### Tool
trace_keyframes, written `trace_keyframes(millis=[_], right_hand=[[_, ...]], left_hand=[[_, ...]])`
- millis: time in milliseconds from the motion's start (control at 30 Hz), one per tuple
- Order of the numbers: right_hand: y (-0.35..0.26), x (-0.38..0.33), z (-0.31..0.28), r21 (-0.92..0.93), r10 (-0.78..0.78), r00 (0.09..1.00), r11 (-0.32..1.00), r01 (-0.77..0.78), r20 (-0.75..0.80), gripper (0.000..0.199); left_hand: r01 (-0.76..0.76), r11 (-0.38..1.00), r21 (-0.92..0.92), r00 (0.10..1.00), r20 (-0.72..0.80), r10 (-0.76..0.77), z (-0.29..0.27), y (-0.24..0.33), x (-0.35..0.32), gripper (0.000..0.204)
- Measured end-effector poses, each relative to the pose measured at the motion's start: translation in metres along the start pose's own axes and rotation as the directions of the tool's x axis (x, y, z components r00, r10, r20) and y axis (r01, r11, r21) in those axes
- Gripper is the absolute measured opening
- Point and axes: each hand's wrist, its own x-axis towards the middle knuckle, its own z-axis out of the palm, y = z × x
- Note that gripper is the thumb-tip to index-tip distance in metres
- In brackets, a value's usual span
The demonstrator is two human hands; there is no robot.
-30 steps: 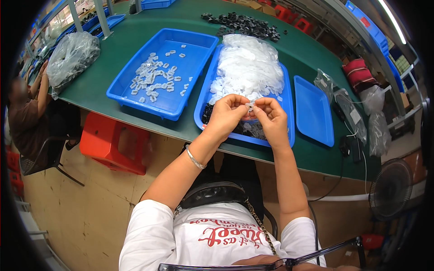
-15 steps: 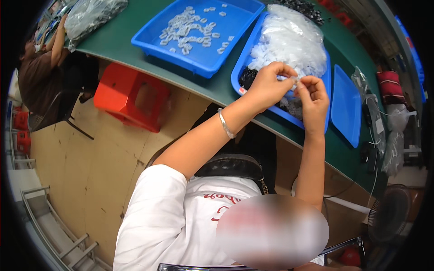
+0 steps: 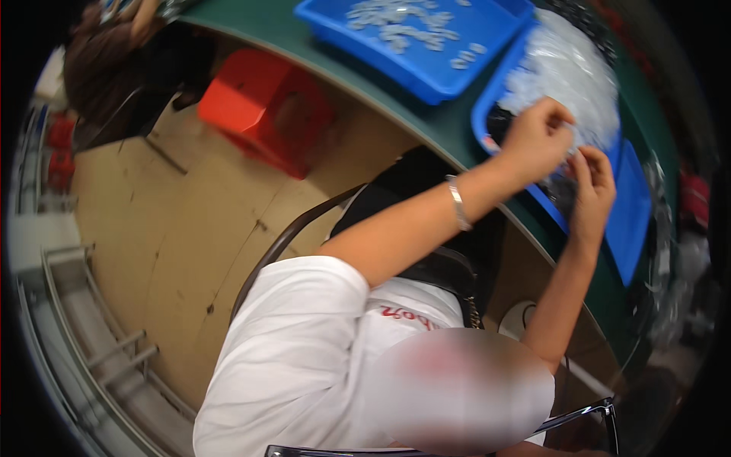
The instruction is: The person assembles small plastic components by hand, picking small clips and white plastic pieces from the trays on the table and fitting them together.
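Two bare hands meet over a blue tray point(image 3: 481, 122), the left hand point(image 3: 539, 142) and the right hand point(image 3: 595, 192) almost touching; we see a small pale piece point(image 3: 572, 150) between their fingertips, above the tray and not down in it; the fingers of both hands look pinched on it, but the picture is blurry, so we cannot tell how tight the pinch is or what shape the piece has; we think the main worry is a slip, because the piece is tiny and only the tips seem to hold it; if it drops, it could land by the white pieces in the clear bag point(image 3: 572, 65) or the black bits point(image 3: 499, 124), and we might have a hard time finding it again; it could also bounce over the rim and off the green table point(image 3: 448, 126) to the floor point(image 3: 183, 228), since the hands work close to the table's edge; the silver bracelet point(image 3: 458, 202) could knock the rim if the left arm dips; the other blue tray point(image 3: 381, 55), with loose pale pieces point(image 3: 407, 34) in it, sits near the edge too, so a wide swing of that arm might bump it and make a spill.
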Motion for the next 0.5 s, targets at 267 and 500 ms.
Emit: trace_keyframes(millis=[267,500], right_hand=[[-0.003,0.001,0.019,0.002,-0.012,0.993,1.0,0.012,0.122,0.013],[-0.004,0.001,0.02,-0.012,-0.032,0.993,0.999,0.034,0.109,0.011]], left_hand=[[0.038,0.997,-0.067,0.998,-0.046,-0.041,-0.015,0.011,-0.002,0.012],[-0.004,0.999,0.033,0.999,0.036,0.003,-0.016,-0.007,0.005,0.016]])
